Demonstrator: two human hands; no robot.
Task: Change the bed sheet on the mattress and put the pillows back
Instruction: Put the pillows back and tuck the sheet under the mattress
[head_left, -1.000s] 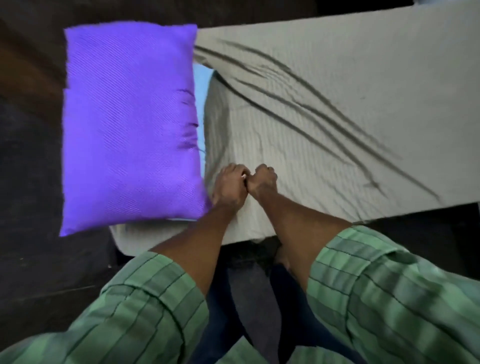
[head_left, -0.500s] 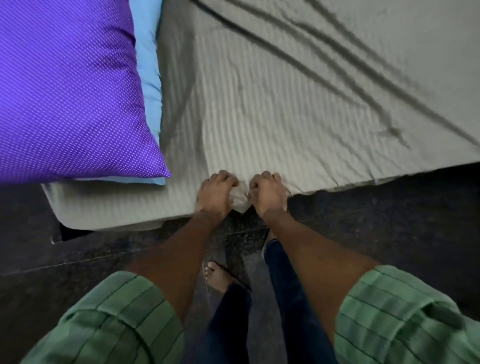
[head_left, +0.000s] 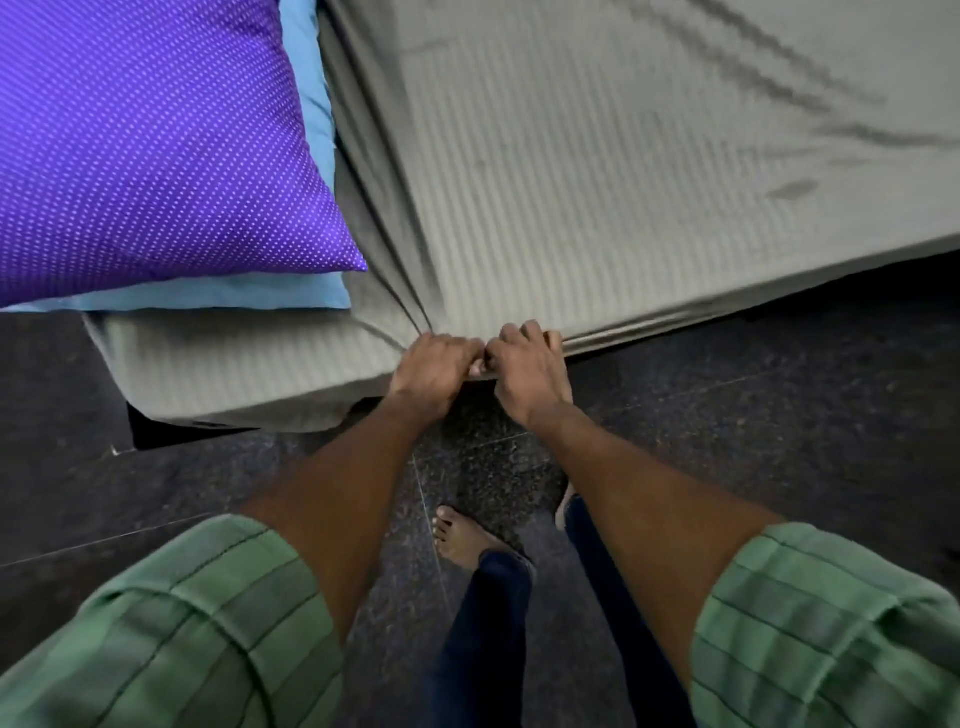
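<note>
Gripping the grey sheet (head_left: 597, 171) at the near edge of the mattress (head_left: 234, 384), the left hand (head_left: 434, 369) and right hand (head_left: 524, 366) are sitting knuckle to knuckle, fingers curled into bunched cloth. Left of the hands, a purple pillow (head_left: 145, 140) is lying on a blue pillow (head_left: 311, 124).

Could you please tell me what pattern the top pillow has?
Purple with small white dots, on the pillow in the head view.

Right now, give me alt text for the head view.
Both hands, left hand and right hand, pinch the edge of the striped grey bed sheet at the mattress side. A purple dotted pillow lies on a light blue pillow at left.
</note>
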